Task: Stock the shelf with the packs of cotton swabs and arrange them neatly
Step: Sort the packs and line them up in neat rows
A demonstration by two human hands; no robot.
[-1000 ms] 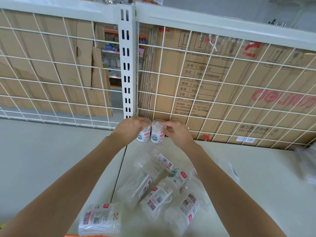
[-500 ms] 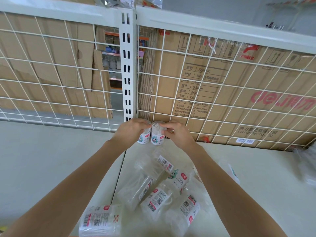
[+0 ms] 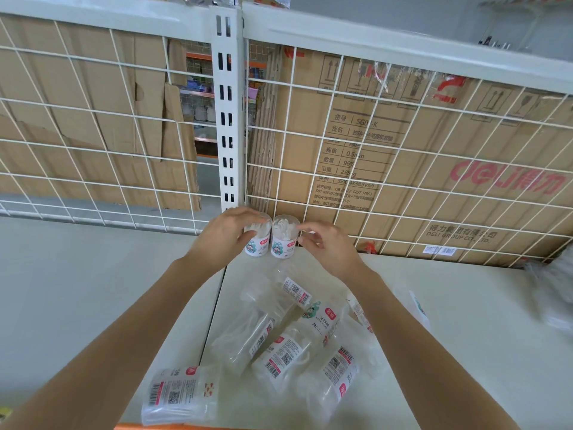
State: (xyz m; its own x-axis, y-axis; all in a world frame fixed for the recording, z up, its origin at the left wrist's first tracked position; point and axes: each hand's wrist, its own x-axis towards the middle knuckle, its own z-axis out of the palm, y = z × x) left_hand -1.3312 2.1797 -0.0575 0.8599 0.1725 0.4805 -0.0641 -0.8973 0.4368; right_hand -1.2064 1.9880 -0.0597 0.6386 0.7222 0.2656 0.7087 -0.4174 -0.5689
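Two upright cotton swab packs stand side by side at the back of the white shelf (image 3: pixel 93 305), against the wire grid. My left hand (image 3: pixel 228 235) curls over the top of the left pack (image 3: pixel 255 245). The right pack (image 3: pixel 283 238) stands free. My right hand (image 3: pixel 327 248) hovers just right of it with loosely curled fingers, thumb tip at its edge, holding nothing. Several more packs lie loose in a heap in front, among them one (image 3: pixel 286 358) in the middle, one (image 3: pixel 336 378) to its right and one (image 3: pixel 179 392) at the front left.
A white wire grid (image 3: pixel 387 169) backs the shelf, with cardboard boxes (image 3: pixel 465 150) behind it. A slotted post (image 3: pixel 228 119) splits the two bays. Crumpled clear plastic (image 3: pixel 552 283) lies at the right edge. An orange edge (image 3: pixel 148 426) shows at the bottom.
My right hand has come off the top of the right pack and drawn slightly to the right. My left hand stays on the left pack. Both packs stand where they were.
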